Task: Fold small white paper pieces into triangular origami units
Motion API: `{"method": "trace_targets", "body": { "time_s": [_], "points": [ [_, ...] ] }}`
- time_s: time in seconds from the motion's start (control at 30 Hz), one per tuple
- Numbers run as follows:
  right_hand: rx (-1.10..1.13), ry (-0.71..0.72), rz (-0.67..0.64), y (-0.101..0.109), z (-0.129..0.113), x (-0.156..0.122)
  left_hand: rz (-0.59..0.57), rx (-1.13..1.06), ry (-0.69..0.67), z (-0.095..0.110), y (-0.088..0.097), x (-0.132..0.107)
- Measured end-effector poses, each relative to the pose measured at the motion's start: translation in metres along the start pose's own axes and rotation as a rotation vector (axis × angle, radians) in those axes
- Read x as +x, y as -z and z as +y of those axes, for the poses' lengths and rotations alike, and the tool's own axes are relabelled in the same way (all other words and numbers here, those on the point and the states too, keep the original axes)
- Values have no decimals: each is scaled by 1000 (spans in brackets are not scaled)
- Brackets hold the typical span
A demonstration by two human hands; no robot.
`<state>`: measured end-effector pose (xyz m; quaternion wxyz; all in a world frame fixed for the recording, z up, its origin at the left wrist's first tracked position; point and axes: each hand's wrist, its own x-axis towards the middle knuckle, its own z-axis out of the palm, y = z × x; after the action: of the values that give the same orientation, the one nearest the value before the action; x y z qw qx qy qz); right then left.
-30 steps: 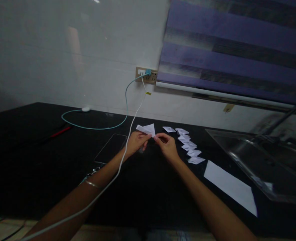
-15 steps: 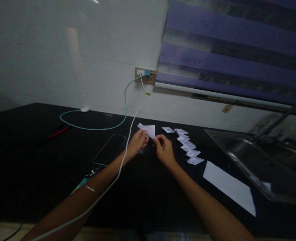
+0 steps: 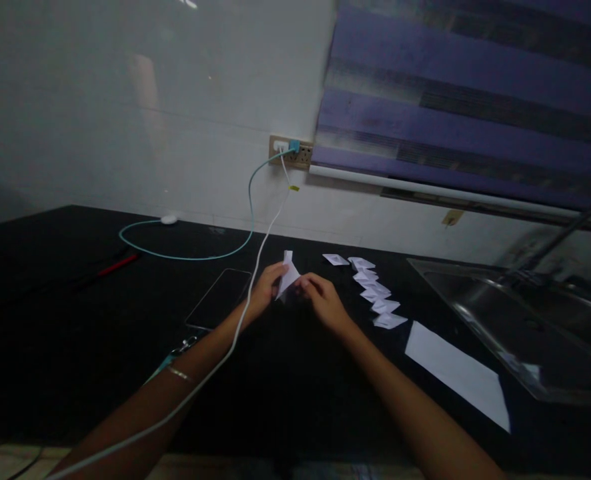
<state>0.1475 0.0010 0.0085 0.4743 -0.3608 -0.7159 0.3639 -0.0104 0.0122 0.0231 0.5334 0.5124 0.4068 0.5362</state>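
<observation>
A small piece of folded white paper is between my two hands, above the black counter. My left hand is closed on its left side, thumb on top. With fingers pinched, my right hand grips the paper's right corner. One narrow strip of the paper sticks up away from me and a pointed corner faces down. To the right, several folded paper boats lie in an overlapping row, with one more paper boat at its far left end. A flat white sheet of paper lies nearer to me.
A phone lies left of my hands. The white cable crosses over my left forearm from the wall socket. A teal cable loops on the counter. On the right is a metal sink.
The folded paper has been turned in my hands: its narrow strip, which pointed left, now points away from me. My left hand has shifted slightly left and my right hand remains at the corner.
</observation>
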Motion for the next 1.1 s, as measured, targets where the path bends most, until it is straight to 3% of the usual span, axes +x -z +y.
{"method": "trace_targets", "body": {
  "time_s": [0.13,0.3,0.6,0.93,1.1],
  "points": [
    [312,-181,127,11,4,8,-111,41,-23,2,-2,-7],
    [394,-355,119,16,4,8,-274,111,-8,1,-2,-12],
    [304,-353,75,16,5,8,-294,151,-90,-3,3,-13],
    [221,-358,76,18,2,8,-360,493,-268,-18,11,0],
    [223,-339,90,19,1,9,-296,589,-329,-23,11,-2]
  ]
}}
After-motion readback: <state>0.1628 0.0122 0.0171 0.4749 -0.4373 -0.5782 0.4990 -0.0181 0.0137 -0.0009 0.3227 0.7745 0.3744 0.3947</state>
